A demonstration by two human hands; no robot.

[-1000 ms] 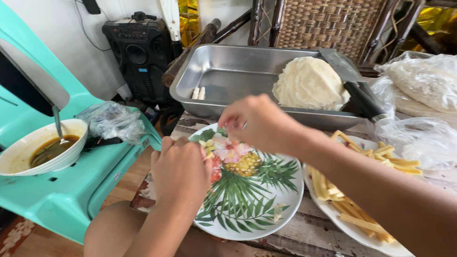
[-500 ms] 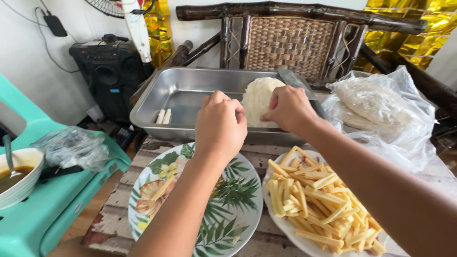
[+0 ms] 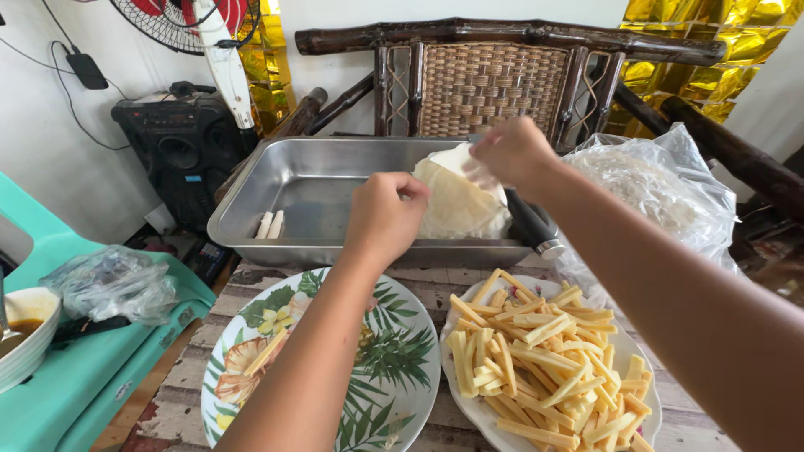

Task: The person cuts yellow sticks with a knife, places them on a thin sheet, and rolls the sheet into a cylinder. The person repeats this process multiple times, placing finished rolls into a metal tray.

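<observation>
A stack of thin pale wrappers [image 3: 456,205] lies in the right end of a steel tray [image 3: 318,180]. My right hand [image 3: 511,155] pinches the top wrapper at its far edge and lifts it off the stack. My left hand [image 3: 385,218] rests on the near edge of the stack, fingers curled on it. In front of the tray sits a leaf-patterned plate [image 3: 385,351] with one yellow strip on its left side. A white plate heaped with yellow strips [image 3: 544,360] stands to its right.
Two white rolls [image 3: 270,224] lie in the tray's left end, and a dark knife handle [image 3: 532,224] leans on its right rim. A plastic bag of more wrappers [image 3: 662,188] lies at the right. At the left, a teal chair [image 3: 84,368] holds a sauce bowl [image 3: 25,331] and a crumpled bag [image 3: 113,280]. A wicker chair [image 3: 490,75] stands behind.
Both hands left the patterned plate and reached into the tray. The right hand took the top wrapper's edge and has raised it. The view tilted up.
</observation>
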